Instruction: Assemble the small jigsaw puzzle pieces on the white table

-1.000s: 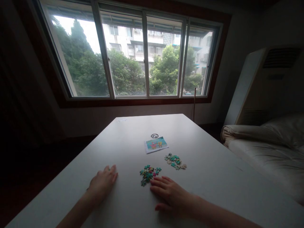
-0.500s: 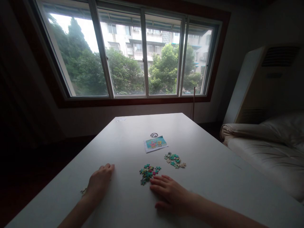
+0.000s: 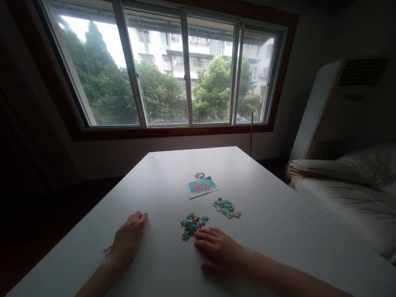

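My left hand lies palm down on the white table, fingers together and stretched forward, holding nothing. My right hand also rests flat, its fingertips touching the near edge of a small heap of teal and pink puzzle pieces. A second heap of puzzle pieces lies a little further right. Beyond both heaps sits a small picture card with a blue cartoon image, and a small dark round thing just behind it.
A small scrap lies by my left wrist. A wide window fills the far wall. To the right stand a white sofa or cushion and a tall white air conditioner. A thin stick leans near the sill.
My left hand has slid back towards me by a little. The view has drifted slightly; the right hand and the pieces stay where they were.
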A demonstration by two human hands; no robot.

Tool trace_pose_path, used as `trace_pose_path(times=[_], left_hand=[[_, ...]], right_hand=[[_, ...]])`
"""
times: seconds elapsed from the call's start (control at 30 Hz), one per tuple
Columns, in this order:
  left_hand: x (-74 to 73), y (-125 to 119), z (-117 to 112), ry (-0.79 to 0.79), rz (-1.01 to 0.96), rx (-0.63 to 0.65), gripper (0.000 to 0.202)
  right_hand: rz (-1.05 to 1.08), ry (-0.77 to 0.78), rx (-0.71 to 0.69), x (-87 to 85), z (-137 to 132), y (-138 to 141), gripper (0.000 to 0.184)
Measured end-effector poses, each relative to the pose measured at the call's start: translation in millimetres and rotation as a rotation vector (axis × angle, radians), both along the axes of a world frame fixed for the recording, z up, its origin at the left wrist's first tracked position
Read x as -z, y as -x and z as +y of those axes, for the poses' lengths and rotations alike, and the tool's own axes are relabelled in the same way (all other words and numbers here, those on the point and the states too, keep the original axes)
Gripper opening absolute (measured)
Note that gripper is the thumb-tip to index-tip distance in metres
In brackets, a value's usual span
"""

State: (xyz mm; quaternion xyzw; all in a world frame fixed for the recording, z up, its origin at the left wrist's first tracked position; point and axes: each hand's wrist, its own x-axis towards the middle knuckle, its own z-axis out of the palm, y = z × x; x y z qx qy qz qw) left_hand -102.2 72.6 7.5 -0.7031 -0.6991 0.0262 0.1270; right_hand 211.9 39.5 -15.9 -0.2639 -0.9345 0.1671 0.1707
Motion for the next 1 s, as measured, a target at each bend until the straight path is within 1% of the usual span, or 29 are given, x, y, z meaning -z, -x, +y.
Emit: trace_pose_path(times=[0.37,0.5,0.6,0.7,0.77,0.83,0.9,1.0], left_hand=[[0.4,-0.1,1.5,0.014,0.003,-0.002,0.036],[2.1,1.9,1.2,0.009,-0.05,0.005,0.034],[4.8,5.2,1.6,-0.028,-0.076,0.027,0.033],[7.1,5.9,2.7,-0.136,-0.057,0.066,0.036],[7.8,1.4,2.4,-0.251,-0.047,0.119,0.034],[7.7,-8.7,-0.7,-0.369,-0.062,0.211,0.029],[7.1,-24.2,-8.0,-0.457,-0.105,0.363,0.026],[6.5,-51.7,-24.6,-0.492,-0.197,0.657,0.027]], right_hand=[[-0.013,-0.008,-0.007,0.5,0.3,-0.1,0.052],[-0.002,-0.005,0.0,-1.3,-0.6,0.1,0.05],[0.0,-0.008,0.001,-0.9,-0.7,0.6,0.05],[-0.003,-0.005,0.0,1.0,-0.1,1.0,0.051],[0.002,-0.001,0.0,0.8,0.0,0.9,0.051],[0.003,-0.001,-0.002,-1.1,-0.4,0.7,0.051],[-0.002,-0.007,-0.009,-3.7,-1.1,0.7,0.05],[-0.002,-0.027,-0.002,-4.1,-1.0,1.6,0.049]])
